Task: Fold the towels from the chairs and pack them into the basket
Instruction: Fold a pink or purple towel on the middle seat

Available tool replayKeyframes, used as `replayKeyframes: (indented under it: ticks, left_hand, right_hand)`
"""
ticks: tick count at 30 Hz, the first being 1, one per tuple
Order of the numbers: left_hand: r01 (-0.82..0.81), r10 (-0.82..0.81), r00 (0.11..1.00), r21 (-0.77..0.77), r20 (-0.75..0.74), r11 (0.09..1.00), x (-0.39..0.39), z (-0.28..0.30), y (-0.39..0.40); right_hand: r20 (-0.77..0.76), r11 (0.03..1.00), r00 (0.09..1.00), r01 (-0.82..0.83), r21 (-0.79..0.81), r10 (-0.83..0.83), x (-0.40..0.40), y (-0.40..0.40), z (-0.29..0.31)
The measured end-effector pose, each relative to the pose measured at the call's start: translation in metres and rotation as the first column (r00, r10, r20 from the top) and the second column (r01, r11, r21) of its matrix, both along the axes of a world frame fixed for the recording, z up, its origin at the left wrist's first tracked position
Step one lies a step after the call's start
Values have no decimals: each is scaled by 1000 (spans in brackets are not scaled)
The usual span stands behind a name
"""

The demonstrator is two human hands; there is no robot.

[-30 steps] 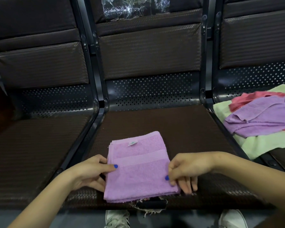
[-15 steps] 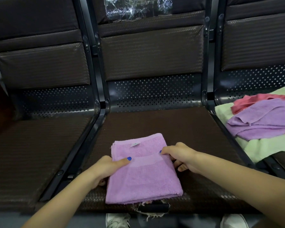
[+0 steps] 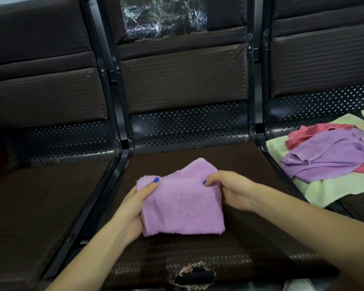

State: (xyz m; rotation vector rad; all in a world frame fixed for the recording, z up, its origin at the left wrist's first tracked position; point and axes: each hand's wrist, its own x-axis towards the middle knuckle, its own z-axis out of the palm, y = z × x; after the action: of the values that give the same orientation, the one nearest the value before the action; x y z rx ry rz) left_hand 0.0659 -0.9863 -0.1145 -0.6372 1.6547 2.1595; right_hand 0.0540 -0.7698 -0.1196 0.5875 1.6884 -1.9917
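On the far left stands an empty-looking dark brown chair (image 3: 40, 206) with a woven seat pad, its left edge cut off by the frame. A black metal frame rail (image 3: 105, 196) divides it from the middle chair (image 3: 250, 238), whose backrest carries a crumpled sheet of clear plastic film (image 3: 163, 17) at the far top; the film's upper part runs out of view. On the middle seat, toward its near left, is the folded lilac towel (image 3: 181, 208), held between both hands. The left hand (image 3: 132, 208) grips the towel's left edge, thumb on top with a blue-painted nail, the other fingers hidden beneath the cloth. The right hand (image 3: 229, 190) pinches the far right corner, thumb on top and fingers curled under the fold, so how the towel's far layers lie is hard to make out. At the near edge of the middle seat the pad has a torn hole (image 3: 192, 276) with frayed stuffing around it. A white shoe (image 3: 298, 285) shows only as a sliver at the bottom right. On the right chair (image 3: 324, 59) lies a loose heap: a purple towel (image 3: 328, 158) on top, a pink-red towel (image 3: 315, 131) partly buried behind it, and a pale green towel (image 3: 345, 187) underneath, all cut off by the right edge. The heap is well apart from the hands.
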Motion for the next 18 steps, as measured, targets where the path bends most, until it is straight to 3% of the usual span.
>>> replayKeyframes:
  ticks: [4, 7, 9, 12, 15, 18]
  left_hand:
    - [22, -7, 955, 45, -295, 999, -4, 23, 12]
    - [60, -85, 921, -76, -379, 995, -5, 26, 19]
    - [173, -248, 912, -243, -327, 955, 0, 22, 25]
    - [405, -504, 844, -399, -182, 822, 12, 13, 33]
    - [559, -634, 768, -389, -91, 733, 29, 6, 34]
    - [573, -638, 765, -358, -88, 737, 49, 0, 31]
  right_hand:
    - [-262, 996, 961, 78, -50, -88, -2, 29, 21]
    - [-352, 992, 927, 109, -71, -127, 2, 55, 30]
    - [-358, 997, 932, 51, -51, -66, 12, 71, 29]
    - [-320, 980, 926, -194, 52, 201, 35, 94, 21]
    - [-232, 914, 884, -389, 118, 406, 60, 107, 14]
    - [-186, 863, 842, -495, 102, 506, 76, 111, 8]
